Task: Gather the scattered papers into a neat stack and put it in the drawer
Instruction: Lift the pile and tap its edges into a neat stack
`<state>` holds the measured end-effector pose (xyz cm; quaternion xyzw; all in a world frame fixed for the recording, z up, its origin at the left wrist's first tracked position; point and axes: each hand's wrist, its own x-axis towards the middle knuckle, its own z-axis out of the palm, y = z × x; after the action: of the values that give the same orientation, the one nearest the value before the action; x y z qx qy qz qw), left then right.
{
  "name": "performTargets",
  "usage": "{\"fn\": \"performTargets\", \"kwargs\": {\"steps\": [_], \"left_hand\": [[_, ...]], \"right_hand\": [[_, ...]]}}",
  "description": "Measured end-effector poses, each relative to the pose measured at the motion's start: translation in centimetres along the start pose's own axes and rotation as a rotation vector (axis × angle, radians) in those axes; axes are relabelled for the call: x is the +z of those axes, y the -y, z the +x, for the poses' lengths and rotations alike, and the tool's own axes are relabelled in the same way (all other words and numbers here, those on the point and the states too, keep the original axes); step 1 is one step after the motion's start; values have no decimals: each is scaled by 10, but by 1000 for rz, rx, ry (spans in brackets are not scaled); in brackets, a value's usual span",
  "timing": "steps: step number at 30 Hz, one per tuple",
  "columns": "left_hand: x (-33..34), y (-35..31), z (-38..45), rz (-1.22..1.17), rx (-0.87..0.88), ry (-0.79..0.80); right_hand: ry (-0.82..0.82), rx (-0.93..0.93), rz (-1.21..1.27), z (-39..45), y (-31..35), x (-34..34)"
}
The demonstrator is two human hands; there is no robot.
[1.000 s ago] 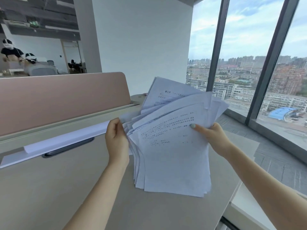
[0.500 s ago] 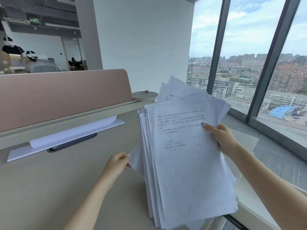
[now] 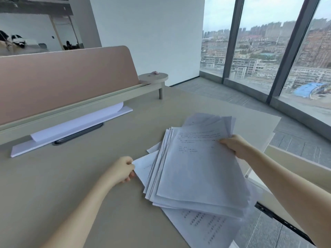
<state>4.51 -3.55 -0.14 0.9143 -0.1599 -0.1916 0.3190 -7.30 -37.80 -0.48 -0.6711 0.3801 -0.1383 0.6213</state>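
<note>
A loose, fanned stack of printed white papers [image 3: 195, 169] is held low over the right side of the beige desk [image 3: 71, 185]. My right hand [image 3: 234, 145] grips the stack's upper right edge. My left hand [image 3: 121, 170] pinches the corner of a sheet sticking out at the stack's left. One printed sheet [image 3: 206, 228] lies under the stack, hanging over the desk's near right edge. An open drawer [image 3: 290, 174] shows at the right, below the desk edge, with a black slide rail [image 3: 284, 221].
A pink divider panel [image 3: 62, 76] runs along the desk's back. Below it a white board with a curled sheet [image 3: 75, 127] rests over a dark slot. A small round shelf [image 3: 154, 77] stands at the divider's end. Tall windows fill the right side.
The stack has come down from upright in the air to nearly flat over the desk. My left hand slid from the stack's top left edge to a lower protruding corner.
</note>
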Motion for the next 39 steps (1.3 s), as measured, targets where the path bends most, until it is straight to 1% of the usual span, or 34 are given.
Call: {"fn": "performTargets", "kwargs": {"steps": [3, 6, 9, 13, 16, 20, 22, 24, 27, 29, 31, 33, 35, 37, 39], "left_hand": [[2, -7, 16, -8, 98, -233], [0, -26, 30, -5, 187, -386], [2, -46, 51, -81, 206, -423], [22, -58, 89, -308, 139, -427], [43, -69, 117, -491, 113, -452], [64, -93, 143, -688, 77, -446], [67, -102, 149, -756, 67, -406], [64, -108, 148, -777, 48, -313], [53, -112, 142, -760, 28, -72], [43, -120, 127, -680, 151, 42], [30, -129, 109, -553, 271, 77], [11, -145, 92, -567, 434, -5], [-13, -166, 78, -654, 615, -128], [-39, -189, 65, -745, 749, -234], [-56, -202, 53, -759, 862, -265]], "right_hand": [[29, -25, -48, 6, -1, -5], [110, -30, 9, 10, -4, -11], [196, -31, 98, 17, -6, -17], [309, -6, 216, 26, -4, -22], [378, 11, 223, 37, -2, -20], [371, -12, 225, 49, 0, -7], [371, -26, 183, 50, 2, -4], [362, -35, 151, 47, 2, -4], [294, -73, 248, 36, 6, -8], [229, -140, 341, 26, 19, -13], [169, -231, 371, 14, 46, -15], [93, -356, 339, -3, 82, -16], [37, -501, 333, -23, 124, -17], [7, -630, 354, -43, 162, -21], [17, -722, 349, -58, 188, -27]]}}
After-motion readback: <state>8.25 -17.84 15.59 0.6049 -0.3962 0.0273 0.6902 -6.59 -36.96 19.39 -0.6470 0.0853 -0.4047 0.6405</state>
